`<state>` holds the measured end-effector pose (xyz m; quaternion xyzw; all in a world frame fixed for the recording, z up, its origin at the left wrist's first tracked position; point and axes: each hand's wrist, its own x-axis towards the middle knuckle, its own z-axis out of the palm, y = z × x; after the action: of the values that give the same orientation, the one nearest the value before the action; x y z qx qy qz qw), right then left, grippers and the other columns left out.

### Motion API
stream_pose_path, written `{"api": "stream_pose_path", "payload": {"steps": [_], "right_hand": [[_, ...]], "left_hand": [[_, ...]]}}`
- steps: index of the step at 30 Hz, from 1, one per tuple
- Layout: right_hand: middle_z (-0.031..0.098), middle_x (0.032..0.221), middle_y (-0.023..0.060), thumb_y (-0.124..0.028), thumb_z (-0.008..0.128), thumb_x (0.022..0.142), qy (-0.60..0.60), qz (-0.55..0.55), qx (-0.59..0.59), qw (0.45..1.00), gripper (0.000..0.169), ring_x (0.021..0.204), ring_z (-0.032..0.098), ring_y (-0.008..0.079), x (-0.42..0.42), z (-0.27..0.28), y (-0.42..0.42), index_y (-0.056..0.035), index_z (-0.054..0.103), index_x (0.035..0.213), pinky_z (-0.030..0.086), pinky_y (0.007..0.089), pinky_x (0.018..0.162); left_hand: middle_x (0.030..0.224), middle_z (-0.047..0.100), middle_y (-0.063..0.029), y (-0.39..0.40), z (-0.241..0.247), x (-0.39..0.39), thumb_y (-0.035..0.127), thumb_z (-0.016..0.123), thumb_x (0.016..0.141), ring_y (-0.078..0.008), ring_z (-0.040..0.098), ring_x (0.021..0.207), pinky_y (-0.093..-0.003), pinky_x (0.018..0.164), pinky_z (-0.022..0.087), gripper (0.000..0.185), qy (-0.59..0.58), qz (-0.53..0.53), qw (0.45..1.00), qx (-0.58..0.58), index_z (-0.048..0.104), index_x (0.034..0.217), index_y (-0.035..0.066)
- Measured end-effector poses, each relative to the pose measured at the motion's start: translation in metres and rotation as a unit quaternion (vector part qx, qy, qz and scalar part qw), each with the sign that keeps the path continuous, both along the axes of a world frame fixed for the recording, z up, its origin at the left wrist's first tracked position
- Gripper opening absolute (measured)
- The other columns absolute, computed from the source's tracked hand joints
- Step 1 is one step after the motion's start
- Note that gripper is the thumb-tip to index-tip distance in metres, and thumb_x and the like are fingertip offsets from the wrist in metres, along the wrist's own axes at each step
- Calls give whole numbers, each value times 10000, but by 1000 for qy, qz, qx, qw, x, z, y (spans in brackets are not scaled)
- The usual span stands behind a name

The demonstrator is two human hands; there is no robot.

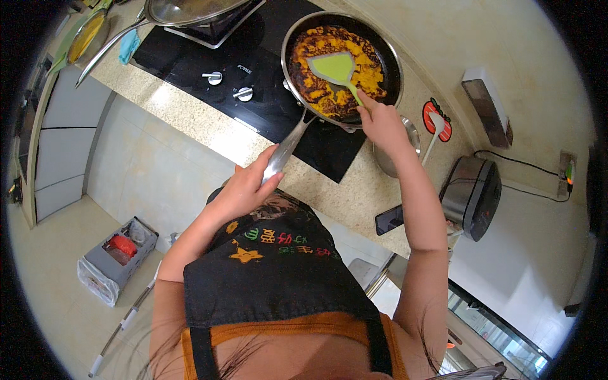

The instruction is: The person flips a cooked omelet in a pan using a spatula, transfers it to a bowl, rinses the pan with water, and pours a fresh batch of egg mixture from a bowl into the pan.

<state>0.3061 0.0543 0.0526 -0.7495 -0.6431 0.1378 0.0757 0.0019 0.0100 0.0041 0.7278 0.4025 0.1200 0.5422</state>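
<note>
A frying pan [390, 57] stands over the right side of a black glass cooktop [190, 71]. My left hand [247, 186] is closed round its metal handle [289, 142]. In the pan lies a browned yellow, egg-like pancake [316, 42], its surface broken in places. My right hand [384, 122] grips the handle of a green spatula [335, 67], index finger stretched along it. The spatula's blade rests over the middle of the pancake; what is under the blade is hidden.
Left of the pan are two control knobs [214, 78] and a lidded pan [190, 10]. Right of it, a metal bowl [384, 159], a white spoon [436, 124] on a strawberry-shaped mat [446, 135], a phone [389, 220] and a dark appliance [468, 194] are on the counter [332, 202].
</note>
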Motion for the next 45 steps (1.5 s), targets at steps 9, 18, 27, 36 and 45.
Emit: {"api": "stream_pose_path", "payload": {"steps": [9,18,27,36,45], "right_hand": [[632,800,247,-220,538,889,27,-31,-83,996,370,741,635,386,-1,32,-11,-165,572,1254,509,457,712],[645,889,232,-261,529,901,13,8,-16,1000,362,803,634,381,28,-5,-14,-184,574,1252,499,444,729],[618,736,230,-246,553,909,30,5,-72,997,362,576,595,292,10,11,-33,-241,568,1271,456,386,583],[626,785,222,-217,572,884,26,7,-70,997,391,622,608,333,6,27,-49,-245,562,1273,469,396,608],[588,770,115,-146,586,860,-184,76,-9,980,415,713,591,285,27,81,-47,-276,577,1255,469,396,646]], "left_hand": [[1070,592,-241,-2,1,0,268,508,952,-387,609,943,-406,795,478,539,19,2,1000,5,269,1406,102],[1078,587,-261,-1,3,0,269,508,949,-402,602,958,-414,805,475,545,18,0,1000,-4,264,1406,99],[1088,583,-259,-1,1,0,272,505,951,-391,602,966,-402,817,473,547,9,-1,1000,11,266,1406,87],[1089,588,-239,-2,1,1,272,495,957,-365,609,965,-392,824,471,528,21,4,1000,2,277,1405,98],[993,615,-200,-4,-2,0,276,495,962,-288,646,876,-369,783,487,518,7,11,1000,13,286,1405,107]]}}
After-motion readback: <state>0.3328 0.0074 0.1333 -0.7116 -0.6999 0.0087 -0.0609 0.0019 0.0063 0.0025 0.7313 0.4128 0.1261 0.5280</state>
